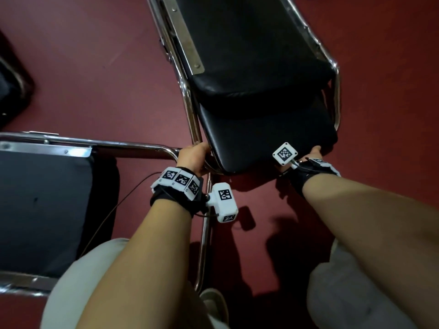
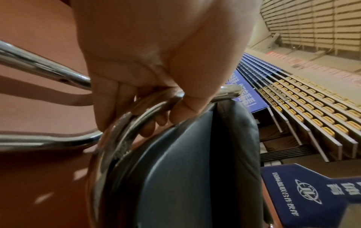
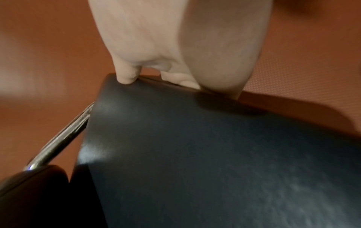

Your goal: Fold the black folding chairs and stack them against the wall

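Observation:
A black folding chair (image 1: 256,74) with a chrome frame stands before me on the red floor, its padded backrest (image 1: 268,136) nearest. My left hand (image 1: 194,157) grips the chrome tube at the backrest's left top corner; the left wrist view shows its fingers (image 2: 148,121) curled round the bent tube (image 2: 136,117). My right hand (image 1: 311,155) holds the backrest's top edge on the right, fingers curled over the black pad (image 3: 195,146) with the thumb (image 3: 218,66) behind. A second black chair (image 1: 47,205) stands at the lower left.
Another dark chair's corner (image 1: 11,79) shows at the far left edge. Red floor (image 1: 95,67) lies open between the chairs and to the right. My legs in light trousers (image 1: 90,281) and a shoe (image 1: 213,302) are below. Stadium seating (image 2: 312,104) shows in the left wrist view.

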Motion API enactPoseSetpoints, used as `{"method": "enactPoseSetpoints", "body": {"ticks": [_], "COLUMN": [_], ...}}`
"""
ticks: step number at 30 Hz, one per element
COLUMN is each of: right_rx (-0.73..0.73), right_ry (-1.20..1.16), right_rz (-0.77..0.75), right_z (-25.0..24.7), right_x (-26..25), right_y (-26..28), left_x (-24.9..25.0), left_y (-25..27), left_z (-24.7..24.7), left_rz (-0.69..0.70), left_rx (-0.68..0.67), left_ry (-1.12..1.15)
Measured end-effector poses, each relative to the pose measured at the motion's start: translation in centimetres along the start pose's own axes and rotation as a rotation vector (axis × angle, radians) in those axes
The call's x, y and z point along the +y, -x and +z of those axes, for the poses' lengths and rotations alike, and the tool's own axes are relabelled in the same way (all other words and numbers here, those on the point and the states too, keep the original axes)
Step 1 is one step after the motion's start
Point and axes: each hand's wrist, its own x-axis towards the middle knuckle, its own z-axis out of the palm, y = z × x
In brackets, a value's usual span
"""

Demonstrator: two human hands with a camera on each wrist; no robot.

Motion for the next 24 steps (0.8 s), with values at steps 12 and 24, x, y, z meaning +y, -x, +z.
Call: {"method": "enactPoseSetpoints", "body": {"ticks": [12, 24], "right_rx": [-0.150, -0.231], "right_ry": [-0.101, -0.138], "right_rz": [-0.136, -0.169], "right_z": [2.1, 2.6], "right_x": [-1.0, -4.1], "right_y": [6.6, 10.9], "left_x": [0.1, 0.9], "left_y": [1.0, 3.7], "left_z": [1.0, 3.0], "left_rz": [0.093, 0.140], "left_rx": [0.075, 0.153], "left_ry": [0.035, 0.090]}}
